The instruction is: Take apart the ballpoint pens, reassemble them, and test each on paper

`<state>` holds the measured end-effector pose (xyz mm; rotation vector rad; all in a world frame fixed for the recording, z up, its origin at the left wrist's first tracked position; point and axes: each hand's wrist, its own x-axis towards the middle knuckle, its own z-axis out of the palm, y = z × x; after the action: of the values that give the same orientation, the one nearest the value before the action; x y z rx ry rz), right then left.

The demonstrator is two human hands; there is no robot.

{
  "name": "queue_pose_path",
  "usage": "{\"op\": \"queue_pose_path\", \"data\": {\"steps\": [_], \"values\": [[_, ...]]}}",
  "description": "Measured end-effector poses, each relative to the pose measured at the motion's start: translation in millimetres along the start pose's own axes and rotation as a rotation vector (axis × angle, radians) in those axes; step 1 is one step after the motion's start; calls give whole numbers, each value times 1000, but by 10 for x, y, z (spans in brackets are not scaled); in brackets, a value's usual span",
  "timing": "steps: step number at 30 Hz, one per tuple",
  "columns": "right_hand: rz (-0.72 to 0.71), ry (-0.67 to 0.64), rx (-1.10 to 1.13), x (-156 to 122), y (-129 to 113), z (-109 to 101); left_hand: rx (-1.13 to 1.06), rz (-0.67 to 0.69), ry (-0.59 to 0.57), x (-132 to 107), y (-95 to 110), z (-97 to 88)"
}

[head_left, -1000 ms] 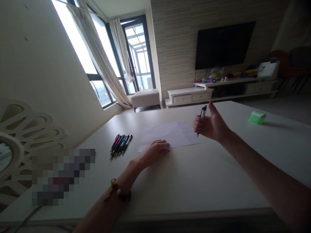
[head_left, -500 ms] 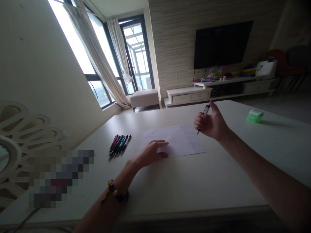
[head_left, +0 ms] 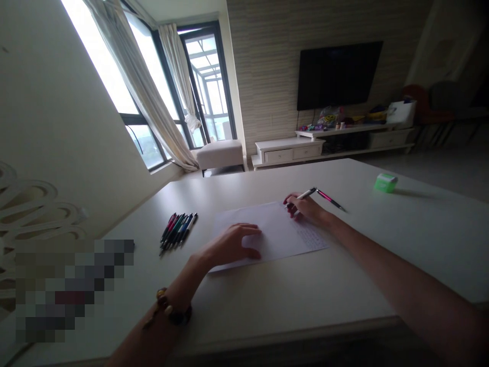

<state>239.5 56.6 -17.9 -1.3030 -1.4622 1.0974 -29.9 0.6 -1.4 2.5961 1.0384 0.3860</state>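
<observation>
Your right hand has dropped to the paper, fingers closed around a pink pen; left hand rests there, fingers spread, holding nothing.

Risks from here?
The loose white paper sheet is held down only by the left hand, so it could slide on the smooth white table. The right hand grips a pink-and-silver pen near the sheet's edge, so a stroke could run onto the table.
</observation>
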Motion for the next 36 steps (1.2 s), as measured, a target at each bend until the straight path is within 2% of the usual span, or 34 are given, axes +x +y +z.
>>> {"op": "queue_pose_path", "data": {"steps": [2, 6, 8, 25, 30, 36], "values": [[-31, 61, -59, 20, 37, 34, 0, 2, -6, -1, 15, -11], [-80, 268, -196, 48, 93, 101, 1, 2, 10, -5, 47, -26], [-64, 305, -258, 59, 113, 123, -1, 2, 22, -5, 55, -27], [-65, 296, -354, 106, 189, 144, 11, -3, -2, -8, 33, -18], [-72, 303, -299, 96, 187, 141, 3, -2, 11, -13, 48, -22], [-77, 315, -135, 81, 134, 32, -3, -22, 15, -6, -16, 5]]}}
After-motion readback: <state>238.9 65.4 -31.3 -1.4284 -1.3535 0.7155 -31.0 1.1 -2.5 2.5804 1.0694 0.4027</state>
